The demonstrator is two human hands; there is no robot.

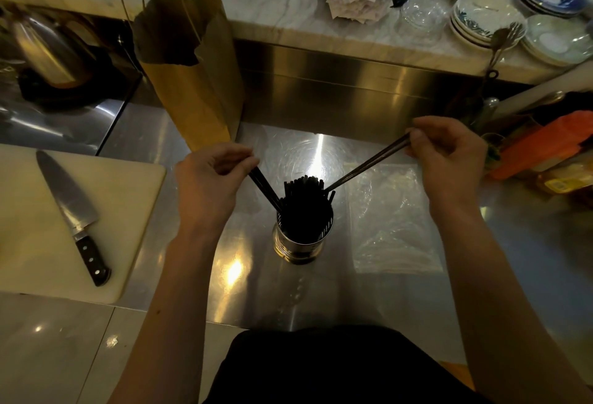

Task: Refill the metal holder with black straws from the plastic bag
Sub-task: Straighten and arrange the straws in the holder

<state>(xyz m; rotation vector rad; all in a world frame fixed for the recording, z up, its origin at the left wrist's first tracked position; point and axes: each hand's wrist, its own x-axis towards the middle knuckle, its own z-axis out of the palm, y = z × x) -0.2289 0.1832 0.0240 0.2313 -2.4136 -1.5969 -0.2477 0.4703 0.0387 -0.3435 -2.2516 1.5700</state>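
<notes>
A round perforated metal holder (pixel 303 243) stands on the steel counter in the middle, packed with several black straws (pixel 305 201). My left hand (pixel 211 182) pinches a few black straws that slant down into the holder's left rim. My right hand (pixel 449 153) pinches the top of other black straws (pixel 365 166) that slant down into the holder's right side. A flat clear plastic bag (pixel 391 224) lies on the counter just right of the holder, under my right forearm.
A white cutting board (pixel 38 243) with a large knife (pixel 72 211) lies at the left. A brown paper bag (pixel 192 83) stands behind the holder. Stacked plates (pixel 487 18) and papers sit on the marble ledge at the back. Orange packaging (pixel 545 147) lies at the right.
</notes>
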